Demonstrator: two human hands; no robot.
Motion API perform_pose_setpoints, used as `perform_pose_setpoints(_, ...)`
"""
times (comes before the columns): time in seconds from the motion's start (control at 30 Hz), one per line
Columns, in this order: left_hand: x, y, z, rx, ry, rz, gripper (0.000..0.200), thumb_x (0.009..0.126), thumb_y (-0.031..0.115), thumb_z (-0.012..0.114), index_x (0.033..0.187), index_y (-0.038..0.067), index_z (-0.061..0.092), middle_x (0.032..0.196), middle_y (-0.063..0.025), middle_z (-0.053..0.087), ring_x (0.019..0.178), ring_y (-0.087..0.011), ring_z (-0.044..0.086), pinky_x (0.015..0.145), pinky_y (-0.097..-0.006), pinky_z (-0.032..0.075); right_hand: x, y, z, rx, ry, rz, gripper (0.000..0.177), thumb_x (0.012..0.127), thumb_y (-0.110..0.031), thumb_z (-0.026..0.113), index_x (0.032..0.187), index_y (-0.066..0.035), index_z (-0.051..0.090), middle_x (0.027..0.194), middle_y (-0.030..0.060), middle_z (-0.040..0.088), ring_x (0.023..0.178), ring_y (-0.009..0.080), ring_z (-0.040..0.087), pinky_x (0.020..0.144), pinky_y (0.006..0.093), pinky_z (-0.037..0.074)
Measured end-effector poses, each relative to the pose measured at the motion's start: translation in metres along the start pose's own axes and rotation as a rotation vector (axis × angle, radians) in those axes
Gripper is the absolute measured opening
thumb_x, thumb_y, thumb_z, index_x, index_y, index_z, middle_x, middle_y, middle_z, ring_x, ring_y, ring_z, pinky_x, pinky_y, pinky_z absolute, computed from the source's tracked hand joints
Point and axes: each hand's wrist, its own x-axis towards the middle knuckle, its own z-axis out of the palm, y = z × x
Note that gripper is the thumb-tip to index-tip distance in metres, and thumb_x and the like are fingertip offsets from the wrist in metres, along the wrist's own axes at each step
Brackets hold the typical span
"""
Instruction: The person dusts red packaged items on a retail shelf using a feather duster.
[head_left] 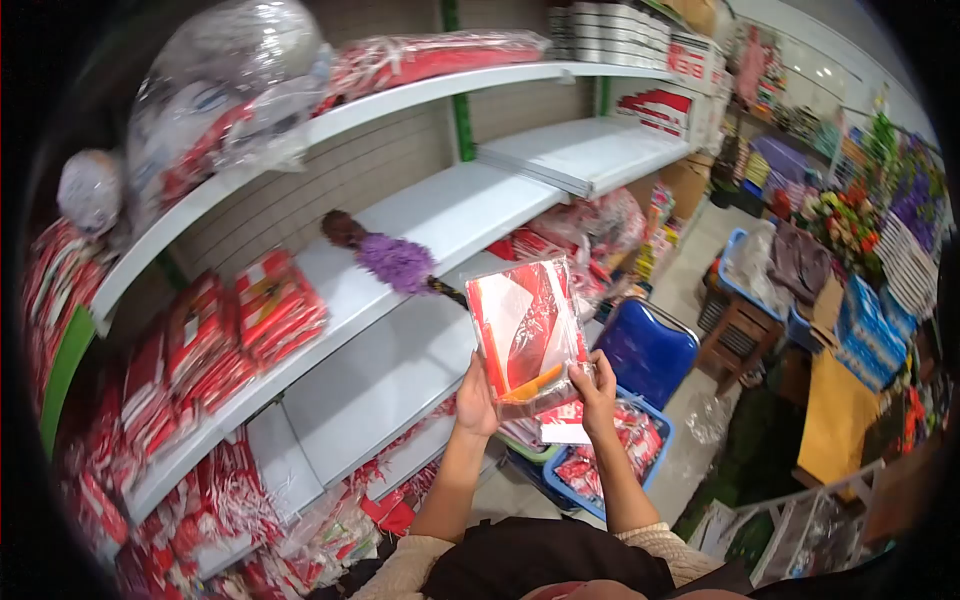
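Between my two hands is a clear plastic packet of folded red and white cloth (pixel 527 325), with an orange-yellow strip near its lower edge. My left hand (pixel 478 398) grips the packet's lower left side. On the lower right, my right hand (pixel 594 390) pinches the edge with the thumb on top. Behind the packet, on the middle shelf (pixel 440 205), lies a purple duster (pixel 392 262) with a dark handle. Stacks of similar red packets (pixel 275 305) sit on that shelf to the left. Below my right hand stands a blue basket (pixel 655 470) of red and white packets.
A blue-backed chair (pixel 648 345) stands just beyond my right hand. Wrapped goods fill the upper shelf (pixel 420 82). Red and white bundles (pixel 235 490) crowd the lower left shelves. Boxes, flowers (pixel 850 215) and a wooden stool (pixel 738 335) line the right side.
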Motion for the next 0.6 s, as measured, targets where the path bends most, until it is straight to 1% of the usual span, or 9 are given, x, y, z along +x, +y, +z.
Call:
perform_pose_setpoints(0.03, -0.004, 0.007, -0.007, -0.092, 0.082, 0.0, 0.047, 0.096, 0.034, 0.03, 0.129, 0.002, 0.037, 0.13, -0.0142, 0.044, 0.117, -0.0267, 0.045, 0.099, -0.0403, 0.036, 0.0, 0.005, 0.01, 0.001, -0.023, -0.003, 0.018, 0.083, -0.012, 0.061, 0.086, -0.007, 0.044, 0.077, -0.0039, 0.044, 0.07, 0.0036, 0.039, 0.062, 0.0191, 0.032)
perform_pose_setpoints(0.1, -0.012, 0.021, -0.029, -0.148, 0.039, 0.016, 0.045, 0.095, 0.033, 0.031, 0.127, 0.002, 0.039, 0.127, -0.0143, 0.047, 0.115, -0.0271, 0.047, 0.098, -0.0404, 0.037, 0.0, 0.014, 0.029, 0.008, -0.058, -0.019, 0.018, 0.083, -0.012, 0.061, 0.083, -0.007, 0.043, 0.071, -0.0056, 0.04, 0.064, 0.0022, 0.035, 0.055, 0.019, 0.028)
perform_pose_setpoints(0.17, -0.022, 0.037, -0.04, -0.251, -0.044, 0.031, 0.044, 0.095, 0.033, 0.033, 0.124, 0.002, 0.043, 0.122, -0.0145, 0.051, 0.111, -0.0279, 0.05, 0.095, -0.0407, 0.04, -0.003, 0.017, 0.046, 0.004, -0.125, 0.017, 0.017, 0.083, -0.012, 0.061, 0.084, -0.007, 0.045, 0.075, -0.0046, 0.045, 0.069, 0.0032, 0.039, 0.061, 0.0185, 0.032)
perform_pose_setpoints(0.27, -0.038, 0.056, -0.039, -0.244, -0.067, 0.103, 0.045, 0.095, 0.034, 0.034, 0.124, 0.001, 0.043, 0.122, -0.0142, 0.051, 0.11, -0.0271, 0.051, 0.094, -0.0401, 0.041, -0.007, 0.015, 0.074, 0.006, -0.245, -0.001, 0.017, 0.083, -0.013, 0.06, 0.083, -0.007, 0.044, 0.073, -0.0054, 0.042, 0.069, 0.0029, 0.038, 0.061, 0.0189, 0.031)
perform_pose_setpoints(0.4, -0.052, 0.066, -0.028, -0.24, -0.177, 0.251, 0.061, 0.09, 0.051, 0.037, 0.131, 0.005, 0.036, 0.13, -0.0147, 0.044, 0.115, -0.0309, 0.046, 0.095, -0.0487, 0.039, -0.012, 0.031, 0.098, -0.026, -0.388, 0.046, 0.018, 0.084, -0.015, 0.06, 0.082, -0.007, 0.044, 0.07, -0.0063, 0.04, 0.064, 0.0029, 0.036, 0.056, 0.0188, 0.03)
perform_pose_setpoints(0.43, -0.058, 0.072, -0.007, 0.178, 0.307, 0.311, 0.072, 0.085, 0.059, 0.039, 0.134, 0.007, 0.032, 0.133, -0.0162, 0.039, 0.117, -0.0342, 0.044, 0.097, -0.0536, 0.036, -0.013, 0.031, 0.104, -0.046, -0.427, 0.074, 0.019, 0.085, -0.016, 0.06, 0.082, -0.007, 0.045, 0.069, -0.0066, 0.04, 0.062, 0.0029, 0.036, 0.055, 0.0187, 0.029)
perform_pose_setpoints(0.53, -0.058, 0.079, -0.004, -0.049, 0.16, 0.37, 0.078, 0.082, 0.063, 0.039, 0.135, 0.006, 0.03, 0.135, -0.0193, 0.036, 0.119, -0.0399, 0.039, 0.098, -0.0549, 0.034, -0.01, 0.032, 0.116, -0.35, -0.547, 0.066, 0.023, 0.086, -0.02, 0.059, 0.076, -0.005, 0.045, 0.064, -0.0061, 0.041, 0.057, 0.003, 0.036, 0.05, 0.0197, 0.028)
perform_pose_setpoints(0.57, -0.058, 0.082, -0.005, -0.09, 0.124, 0.368, 0.079, 0.082, 0.064, 0.039, 0.135, 0.006, 0.029, 0.136, -0.0193, 0.034, 0.12, -0.0406, 0.038, 0.098, -0.055, 0.033, -0.007, 0.027, 0.116, -0.559, -0.596, 0.014, 0.031, 0.086, -0.027, 0.057, 0.076, 0.001, 0.049, 0.058, 0.0051, 0.045, 0.055, 0.0103, 0.04, 0.052, 0.027, 0.034)
perform_pose_setpoints(0.6, -0.059, 0.085, -0.009, -0.13, 0.089, 0.362, 0.081, 0.081, 0.064, 0.039, 0.135, 0.006, 0.029, 0.137, -0.0193, 0.033, 0.121, -0.0414, 0.036, 0.099, -0.0551, 0.032, -0.003, 0.022, 0.118, -0.501, -0.655, 0.06, 0.03, 0.086, -0.027, 0.057, 0.079, 0.002, 0.051, 0.058, 0.0052, 0.047, 0.055, 0.0112, 0.041, 0.051, 0.0275, 0.034)
